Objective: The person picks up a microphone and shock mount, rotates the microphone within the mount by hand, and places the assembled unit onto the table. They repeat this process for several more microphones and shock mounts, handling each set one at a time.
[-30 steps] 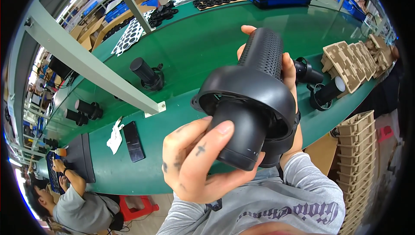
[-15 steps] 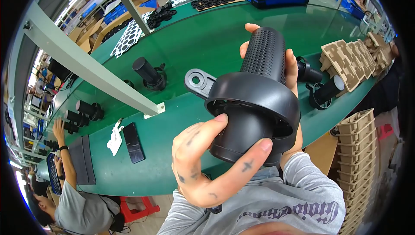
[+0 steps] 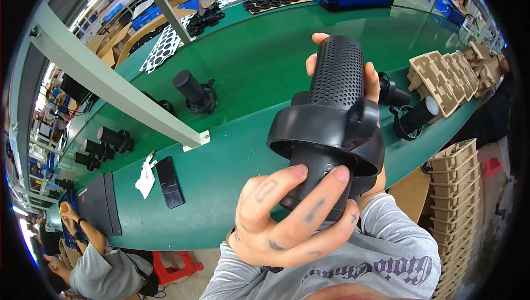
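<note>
The black device [image 3: 331, 129] has tipped more upright since a moment ago, its perforated matte cylinder now pointing away above the smooth round collar. The left hand [image 3: 281, 222] has slid lower, its grip pinching the stubby base; the right hand [image 3: 370, 85] wraps behind the cylinder. The device hides the green table [image 3: 248, 68] beyond; moulded pulp trays [image 3: 441, 79] lie to its right.

- The left hand [image 3: 287, 217] now grips lower, on the smooth end of the black plastic device with perforated cylinder and wide collar [image 3: 331, 129], its fingers curled under.
- The collar now tilts, showing its hollow underside.
</note>
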